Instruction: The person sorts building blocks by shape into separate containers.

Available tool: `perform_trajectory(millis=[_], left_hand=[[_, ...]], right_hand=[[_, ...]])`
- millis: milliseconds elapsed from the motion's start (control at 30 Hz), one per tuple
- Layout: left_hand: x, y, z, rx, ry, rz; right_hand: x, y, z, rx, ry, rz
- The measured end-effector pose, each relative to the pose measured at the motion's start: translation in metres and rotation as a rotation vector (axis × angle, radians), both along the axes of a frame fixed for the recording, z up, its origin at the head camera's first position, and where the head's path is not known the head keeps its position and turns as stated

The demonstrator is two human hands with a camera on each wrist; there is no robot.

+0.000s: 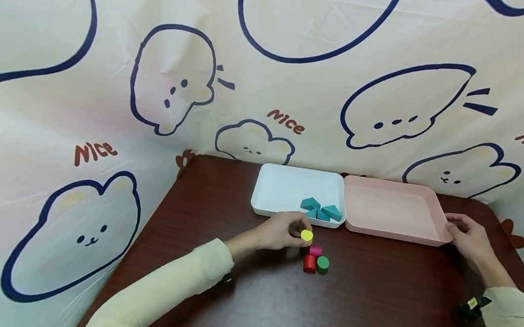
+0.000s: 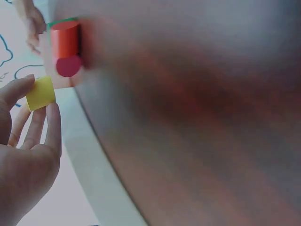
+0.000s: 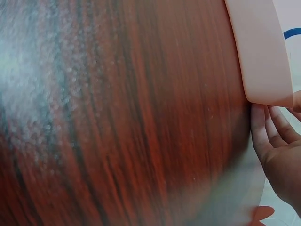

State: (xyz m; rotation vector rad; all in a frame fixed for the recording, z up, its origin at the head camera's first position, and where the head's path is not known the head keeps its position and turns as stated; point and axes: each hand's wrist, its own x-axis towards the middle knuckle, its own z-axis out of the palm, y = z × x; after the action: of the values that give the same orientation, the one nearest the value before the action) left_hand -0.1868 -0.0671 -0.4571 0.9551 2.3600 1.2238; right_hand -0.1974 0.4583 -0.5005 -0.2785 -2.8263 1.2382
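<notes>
The left hand [image 1: 284,231] is pinching a yellow cylinder [image 1: 306,236] at its tips, a light grip that is probably sparing the neighbours a knock, since the magenta cylinder [image 1: 315,251], red cylinder [image 1: 309,263] and green cylinder [image 1: 322,264] are sitting close by on the desk [image 1: 371,298]. Beyond them, a white tray [image 1: 283,190] is holding teal blocks [image 1: 331,212] towards its near right corner and standing against a pink tray [image 1: 396,235]. The right hand [image 1: 472,242] is touching that pink tray's right end, presumably steadying it; whether it is pinching or merely pressing there, I'm not managing to tell.
</notes>
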Motion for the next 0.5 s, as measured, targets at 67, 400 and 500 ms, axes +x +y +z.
perform_trajectory(millis=[67,400,500], left_hand=[[-0.002,0.004,0.005,0.006,-0.004,0.002],[-0.012,0.033,0.02,0.063,-0.001,0.02],[-0.016,0.042,0.024,0.068,-0.006,0.045]], right_hand=[[0.0,0.0,0.0,0.001,-0.001,0.0],[-0.001,0.002,-0.001,0.002,-0.004,0.003],[-0.002,0.002,-0.001,0.005,0.003,0.006]])
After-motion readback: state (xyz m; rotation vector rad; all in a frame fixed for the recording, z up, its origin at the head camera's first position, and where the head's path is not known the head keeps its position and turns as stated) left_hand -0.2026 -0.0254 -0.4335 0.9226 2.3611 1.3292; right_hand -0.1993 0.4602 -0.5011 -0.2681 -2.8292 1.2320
